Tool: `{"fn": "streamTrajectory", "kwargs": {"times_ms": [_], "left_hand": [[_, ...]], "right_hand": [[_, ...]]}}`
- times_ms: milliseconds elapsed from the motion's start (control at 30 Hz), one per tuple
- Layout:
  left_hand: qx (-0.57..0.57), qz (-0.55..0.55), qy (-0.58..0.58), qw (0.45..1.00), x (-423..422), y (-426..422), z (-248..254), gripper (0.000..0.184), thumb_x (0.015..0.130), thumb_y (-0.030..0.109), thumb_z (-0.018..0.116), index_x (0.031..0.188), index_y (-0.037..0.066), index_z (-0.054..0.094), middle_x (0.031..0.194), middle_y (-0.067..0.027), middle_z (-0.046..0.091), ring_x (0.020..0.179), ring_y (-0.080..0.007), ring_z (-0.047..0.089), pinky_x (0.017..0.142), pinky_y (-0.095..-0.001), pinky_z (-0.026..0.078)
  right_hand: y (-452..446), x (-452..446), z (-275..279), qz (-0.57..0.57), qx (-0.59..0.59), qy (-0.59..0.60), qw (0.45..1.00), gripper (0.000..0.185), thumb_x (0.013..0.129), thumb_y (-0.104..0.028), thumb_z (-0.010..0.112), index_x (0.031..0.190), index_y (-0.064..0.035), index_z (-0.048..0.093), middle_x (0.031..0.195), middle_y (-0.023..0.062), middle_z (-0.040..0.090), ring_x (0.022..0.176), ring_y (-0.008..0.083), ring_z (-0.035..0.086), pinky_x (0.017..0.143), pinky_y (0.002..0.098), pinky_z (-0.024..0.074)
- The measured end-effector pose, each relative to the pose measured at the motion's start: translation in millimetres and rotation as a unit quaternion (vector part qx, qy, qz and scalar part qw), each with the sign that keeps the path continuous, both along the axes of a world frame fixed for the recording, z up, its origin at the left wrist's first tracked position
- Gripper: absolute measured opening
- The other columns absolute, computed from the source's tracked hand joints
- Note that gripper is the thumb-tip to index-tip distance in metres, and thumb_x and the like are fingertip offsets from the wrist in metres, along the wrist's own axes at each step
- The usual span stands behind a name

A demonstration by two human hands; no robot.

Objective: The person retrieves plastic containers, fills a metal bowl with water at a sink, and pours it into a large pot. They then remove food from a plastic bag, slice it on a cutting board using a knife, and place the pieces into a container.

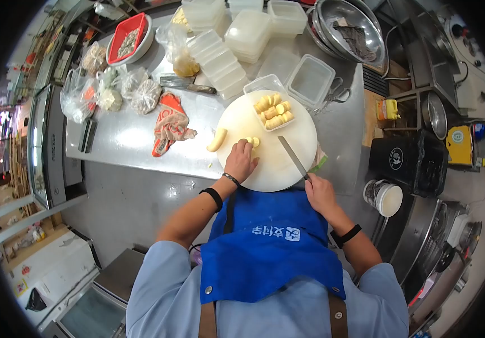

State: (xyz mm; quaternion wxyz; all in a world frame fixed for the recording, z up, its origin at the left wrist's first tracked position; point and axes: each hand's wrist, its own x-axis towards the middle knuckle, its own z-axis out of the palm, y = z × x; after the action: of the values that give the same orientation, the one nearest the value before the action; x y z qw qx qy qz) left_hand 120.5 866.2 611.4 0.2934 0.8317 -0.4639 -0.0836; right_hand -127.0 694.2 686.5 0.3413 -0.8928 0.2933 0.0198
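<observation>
A round white cutting board (228,121) lies in front of me on the metal table. My left hand (241,161) rests on it, fingers curled and drawn together against pale yellow cut pieces (255,141), partly hidden by the fingers. In my right hand (321,193) is the handle of a knife (293,156), its blade over the board and apart from the pieces. One long curved yellow piece (217,139) sits at the board's left. Farther back stands a small clear tray (288,120) of thick yellow chunks (273,110).
Clear plastic containers (248,35) are stacked behind the board, with scissors (337,93) at right. An orange-printed cloth (170,125), another knife (189,84) and plastic bags of food (145,96) lie to the left. Metal bowls (350,28) stand back right.
</observation>
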Motion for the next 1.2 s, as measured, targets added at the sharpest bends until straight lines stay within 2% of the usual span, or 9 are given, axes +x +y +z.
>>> {"fn": "streamTrajectory", "kwargs": {"times_ms": [267, 400, 633, 733, 833, 967, 1067, 1133, 1200], "left_hand": [[-0.056, 0.022, 0.089, 0.994, 29.2, -48.6, 42.6, 0.026, 0.081, 0.005, 0.073, 0.107, 0.004, 0.069, 0.098, -0.0131, 0.064, 0.075, -0.0245, 0.068, 0.069, -0.0360, 0.057], [-0.116, 0.064, 0.091, 0.987, 91.9, -148.9, 27.0, 0.027, 0.081, 0.015, 0.082, 0.101, 0.002, 0.069, 0.095, -0.0120, 0.068, 0.076, -0.0210, 0.071, 0.072, -0.0339, 0.059], [0.062, 0.039, 0.096, 0.993, 108.1, -211.4, -9.2, 0.025, 0.081, 0.028, 0.077, 0.095, 0.007, 0.077, 0.096, -0.0136, 0.077, 0.084, -0.0272, 0.074, 0.080, -0.0396, 0.059], [0.119, -0.005, 0.125, 0.985, 108.5, -203.0, -6.7, 0.024, 0.083, 0.033, 0.074, 0.094, 0.014, 0.083, 0.105, -0.0145, 0.077, 0.091, -0.0304, 0.074, 0.083, -0.0402, 0.059], [0.007, -0.099, 0.056, 0.993, 119.6, -194.8, -10.4, 0.024, 0.087, 0.028, 0.074, 0.102, 0.010, 0.081, 0.108, -0.0134, 0.077, 0.094, -0.0271, 0.074, 0.082, -0.0379, 0.060], [-0.110, -0.025, 0.187, 0.976, 133.2, -152.5, 38.2, 0.021, 0.097, 0.011, 0.069, 0.116, 0.003, 0.075, 0.108, -0.0102, 0.077, 0.098, -0.0167, 0.073, 0.080, -0.0304, 0.060], [-0.155, 0.158, 0.138, 0.965, 162.4, -76.1, 41.0, 0.014, 0.095, 0.011, 0.069, 0.104, 0.001, 0.074, 0.095, -0.0134, 0.077, 0.084, -0.0212, 0.075, 0.074, -0.0336, 0.058], [0.021, 0.252, -0.030, 0.967, 187.9, -4.7, -1.7, 0.026, 0.090, 0.025, 0.072, 0.098, 0.001, 0.069, 0.090, -0.0165, 0.073, 0.084, -0.0347, 0.072, 0.077, -0.0428, 0.056], [0.156, 0.273, -0.028, 0.949, 183.6, 43.9, -25.8, 0.035, 0.085, 0.031, 0.076, 0.099, 0.000, 0.065, 0.090, -0.0187, 0.072, 0.086, -0.0371, 0.070, 0.078, -0.0456, 0.055]], "right_hand": [[12.9, -13.6, -8.6, -0.070, 0.015, -0.057, 0.996, 0.023, 0.096, -0.013, 0.061, 0.112, 0.0020, 0.066, 0.093, 0.0252, 0.070, 0.085, 0.0462, 0.067, 0.077, 0.0533, 0.0536], [13.1, -21.4, -8.3, -0.091, 0.013, -0.051, 0.994, 0.023, 0.096, -0.013, 0.061, 0.112, 0.0023, 0.066, 0.093, 0.0251, 0.071, 0.085, 0.0462, 0.067, 0.077, 0.0533, 0.0537], [11.2, -45.7, 8.3, -0.151, 0.012, -0.030, 0.988, 0.024, 0.096, -0.014, 0.061, 0.112, 0.0028, 0.067, 0.094, 0.0258, 0.071, 0.085, 0.0460, 0.068, 0.077, 0.0525, 0.0542], [11.7, -58.0, -1.9, -0.186, 0.009, -0.034, 0.982, 0.024, 0.096, -0.014, 0.061, 0.112, 0.0034, 0.067, 0.094, 0.0259, 0.071, 0.085, 0.0455, 0.069, 0.078, 0.0518, 0.0547], [10.4, -60.7, -4.2, -0.190, 0.015, -0.019, 0.981, 0.025, 0.096, -0.014, 0.061, 0.112, 0.0041, 0.067, 0.094, 0.0258, 0.071, 0.086, 0.0453, 0.069, 0.078, 0.0514, 0.0549], [6.5, -51.0, -8.0, -0.173, 0.004, -0.015, 0.985, 0.026, 0.096, -0.015, 0.061, 0.114, 0.0042, 0.067, 0.095, 0.0255, 0.072, 0.087, 0.0455, 0.069, 0.079, 0.0516, 0.0548], [3.8, -40.4, -7.9, -0.154, 0.001, -0.025, 0.988, 0.027, 0.096, -0.015, 0.061, 0.114, 0.0038, 0.067, 0.095, 0.0249, 0.072, 0.088, 0.0455, 0.069, 0.080, 0.0518, 0.0546], [4.2, -32.2, -9.6, -0.141, 0.012, -0.028, 0.990, 0.026, 0.096, -0.015, 0.061, 0.114, 0.0032, 0.067, 0.096, 0.0249, 0.072, 0.088, 0.0453, 0.069, 0.080, 0.0521, 0.0544], [4.4, -21.6, -9.2, -0.118, 0.014, -0.013, 0.993, 0.024, 0.096, -0.014, 0.061, 0.113, 0.0019, 0.067, 0.096, 0.0248, 0.071, 0.087, 0.0454, 0.068, 0.079, 0.0524, 0.0541]]}}
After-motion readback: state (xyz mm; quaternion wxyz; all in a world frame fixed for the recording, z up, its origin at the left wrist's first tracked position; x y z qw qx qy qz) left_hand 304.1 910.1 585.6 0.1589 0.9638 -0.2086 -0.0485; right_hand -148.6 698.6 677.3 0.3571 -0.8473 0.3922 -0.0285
